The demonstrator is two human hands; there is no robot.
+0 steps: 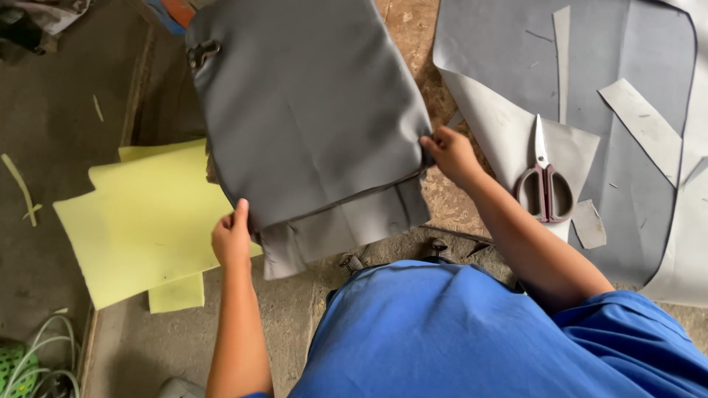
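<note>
A large grey cover of leather-like fabric (310,110) lies over the edge of a wooden board (424,44). My left hand (233,237) grips its lower left corner. My right hand (451,153) pinches its right edge, near the lower corner. A folded grey flap hangs below the cover's bottom edge. A metal buckle (202,53) sits at the cover's upper left. My blue shirt fills the bottom of the view.
Pale yellow foam sheets (140,221) lie on the floor to the left. Scissors with dark red handles (544,184) rest on grey fabric sheets and offcuts (627,133) at the right. Cables and a green object (29,365) sit at bottom left.
</note>
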